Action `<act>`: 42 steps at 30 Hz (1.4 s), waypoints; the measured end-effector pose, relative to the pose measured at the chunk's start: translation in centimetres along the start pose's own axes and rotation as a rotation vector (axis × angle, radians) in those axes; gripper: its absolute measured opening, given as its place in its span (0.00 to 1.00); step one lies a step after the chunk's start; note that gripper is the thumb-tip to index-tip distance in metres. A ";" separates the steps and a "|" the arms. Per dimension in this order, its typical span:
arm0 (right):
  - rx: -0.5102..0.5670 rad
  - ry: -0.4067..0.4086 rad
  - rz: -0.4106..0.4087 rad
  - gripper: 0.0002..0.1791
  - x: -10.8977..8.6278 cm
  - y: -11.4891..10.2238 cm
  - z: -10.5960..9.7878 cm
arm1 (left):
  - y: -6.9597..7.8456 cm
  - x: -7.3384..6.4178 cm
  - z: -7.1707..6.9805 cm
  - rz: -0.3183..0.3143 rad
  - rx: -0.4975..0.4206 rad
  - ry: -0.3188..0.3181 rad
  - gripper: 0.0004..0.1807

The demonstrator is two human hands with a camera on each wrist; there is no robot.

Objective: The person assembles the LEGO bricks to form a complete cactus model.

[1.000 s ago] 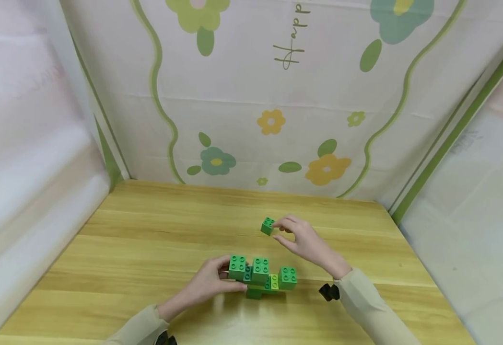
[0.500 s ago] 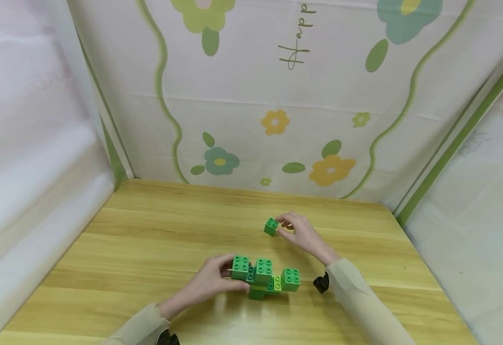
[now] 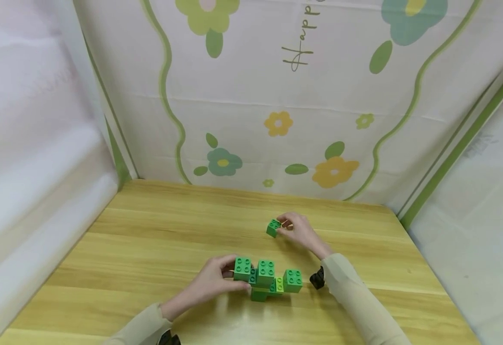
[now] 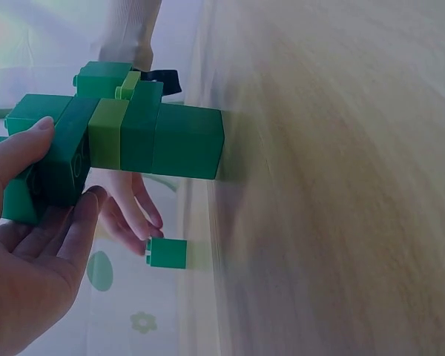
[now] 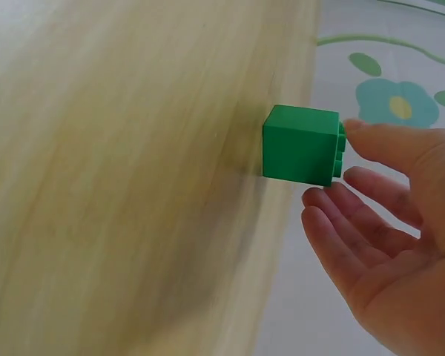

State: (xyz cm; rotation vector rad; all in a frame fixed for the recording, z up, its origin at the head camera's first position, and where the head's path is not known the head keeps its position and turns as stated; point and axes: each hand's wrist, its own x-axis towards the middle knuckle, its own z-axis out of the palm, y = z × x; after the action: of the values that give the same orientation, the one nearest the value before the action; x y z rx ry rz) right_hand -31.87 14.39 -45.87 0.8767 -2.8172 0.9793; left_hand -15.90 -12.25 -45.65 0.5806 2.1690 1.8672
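Observation:
In the head view my left hand (image 3: pixel 216 279) grips the left end of a built piece of stacking bricks (image 3: pixel 258 293), dark green, bright green and lime. Its thumb presses one side and the fingers curl under the other, as the left wrist view shows. Further back, my right hand (image 3: pixel 299 231) reaches around a loose green two-by-two brick (image 3: pixel 272 228), studs up on the table. In the right wrist view the thumb tip is right at the studs of that brick (image 5: pixel 300 144), and the bent fingers lie just beside it.
The wooden tabletop (image 3: pixel 169 230) runs back to a white cloth (image 3: pixel 234 105) printed with flowers. More white cloth hangs at the left (image 3: pixel 40 143) and right (image 3: pixel 480 211). Black wrist devices (image 3: pixel 318 278) sit at both cuffs.
My right hand has drawn in around the loose brick, its thumb and fingers now closer to it. The left hand keeps its grip on the built piece. The head view has shifted slightly.

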 end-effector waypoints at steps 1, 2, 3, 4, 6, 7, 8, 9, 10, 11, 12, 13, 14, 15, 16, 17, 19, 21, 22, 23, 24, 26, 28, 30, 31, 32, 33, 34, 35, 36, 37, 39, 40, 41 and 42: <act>-0.006 0.001 0.002 0.19 0.0 0.1 0.1 | 0.0 0.0 0.0 -0.001 -0.005 -0.002 0.29; -0.010 0.001 0.004 0.19 0.0 0.2 0.1 | 0.0 0.0 0.0 -0.001 -0.005 -0.002 0.29; -0.007 -0.001 0.009 0.20 0.0 0.2 0.2 | 0.0 0.0 0.1 -0.004 -0.008 -0.002 0.30; -0.004 -0.004 0.015 0.20 0.0 0.3 0.2 | 0.0 -0.1 0.1 -0.005 -0.010 -0.001 0.30; -0.002 -0.009 0.019 0.21 0.1 0.3 0.3 | 0.0 -0.1 0.1 -0.007 -0.012 0.000 0.30; -0.002 -0.011 0.022 0.21 0.1 0.3 0.3 | 0.1 -0.1 0.2 -0.006 -0.012 0.000 0.30; 0.000 -0.013 0.028 0.21 0.1 0.3 0.3 | 0.1 -0.1 0.2 -0.004 -0.009 0.002 0.30; 0.001 -0.015 0.035 0.21 0.1 0.4 0.4 | 0.1 -0.1 0.2 -0.002 -0.009 0.002 0.30; 0.002 -0.019 0.043 0.20 0.2 0.4 0.4 | 0.1 -0.1 0.2 0.001 -0.008 0.003 0.30; 0.000 -0.020 0.050 0.20 0.2 0.4 0.4 | 0.1 -0.1 0.1 0.004 -0.007 0.003 0.30; -0.004 -0.020 0.055 0.19 0.2 0.5 0.5 | 0.1 -0.1 0.1 0.007 -0.005 0.004 0.30; -0.005 -0.024 0.065 0.19 0.2 0.5 0.5 | 0.0 0.0 0.1 0.011 -0.006 0.003 0.30; -0.004 -0.024 0.070 0.18 0.2 0.6 0.6 | 0.0 0.0 0.1 0.013 -0.007 0.002 0.30; 0.000 -0.026 0.077 0.18 0.2 0.6 0.6 | 0.0 0.0 0.1 0.016 -0.010 0.000 0.30; 0.003 -0.026 0.081 0.18 0.2 0.6 0.7 | -0.1 0.0 0.1 0.020 -0.010 0.000 0.30; 0.007 -0.026 0.084 0.17 0.2 0.6 0.7 | -0.1 0.0 0.1 0.022 -0.011 -0.001 0.30; 0.013 -0.026 0.083 0.17 0.1 0.6 0.7 | -0.2 0.1 0.1 0.027 -0.012 -0.003 0.30; 0.015 -0.022 0.076 0.17 0.0 0.5 0.6 | -0.2 0.1 0.1 0.030 -0.011 -0.003 0.29; 0.012 -0.020 0.070 0.17 0.0 0.5 0.6 | -0.2 0.1 0.1 0.031 -0.009 -0.003 0.29; 0.011 -0.018 0.064 0.17 -0.1 0.5 0.5 | -0.2 0.1 0.1 0.032 -0.009 -0.003 0.29; 0.011 -0.016 0.060 0.17 -0.2 0.5 0.4 | -0.2 0.1 0.1 0.033 -0.007 -0.001 0.28; 0.013 -0.013 0.058 0.17 -0.3 0.4 0.2 | -0.3 0.0 0.1 0.033 -0.002 0.001 0.28; 0.016 -0.008 0.056 0.17 -0.5 0.3 0.0 | -0.3 0.0 0.1 0.031 0.000 0.005 0.28; 0.020 0.002 0.053 0.17 -0.7 0.2 -0.3 | -0.3 0.0 0.2 0.025 0.002 0.008 0.28; 0.021 0.007 0.049 0.17 -0.8 0.1 -0.4 | -0.2 -0.1 0.2 0.023 0.003 0.009 0.28; 0.022 0.013 0.045 0.17 -0.9 0.0 -0.5 | -0.2 -0.1 0.2 0.021 0.005 0.009 0.29; 0.024 0.018 0.041 0.17 -1.0 -0.1 -0.6 | -0.2 -0.1 0.2 0.018 0.007 0.011 0.29; 0.028 0.022 0.036 0.17 -1.1 -0.2 -0.7 | -0.2 -0.1 0.2 0.017 0.008 0.012 0.29; 0.029 0.025 0.031 0.17 -1.2 -0.3 -0.8 | -0.2 -0.1 0.2 0.014 0.011 0.015 0.29; 0.031 0.028 0.024 0.17 -1.3 -0.5 -0.9 | -0.1 -0.1 0.2 0.013 0.013 0.017 0.29; 0.035 0.031 0.017 0.17 -1.5 -0.6 -1.0 | -0.1 -0.2 0.2 0.011 0.016 0.017 0.29; 0.046 0.035 0.010 0.17 -1.7 -1.0 -1.2 | -0.1 -0.2 0.3 0.006 0.018 0.020 0.28; 0.049 0.035 0.004 0.17 -1.9 -1.2 -1.3 | 0.0 -0.2 0.3 0.004 0.020 0.021 0.28; 0.050 0.036 -0.002 0.17 -2.1 -1.4 -1.5 | 0.0 -0.2 0.3 0.002 0.023 0.022 0.28; 0.053 0.035 -0.006 0.17 -2.2 -1.7 -1.6 | 0.0 -0.2 0.3 0.001 0.023 0.021 0.27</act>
State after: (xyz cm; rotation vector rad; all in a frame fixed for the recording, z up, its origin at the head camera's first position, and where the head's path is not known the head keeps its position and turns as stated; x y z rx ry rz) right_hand -29.35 15.38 -44.10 0.8644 -2.7697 1.0630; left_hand -15.62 -12.05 -45.71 0.5695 2.2070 1.8595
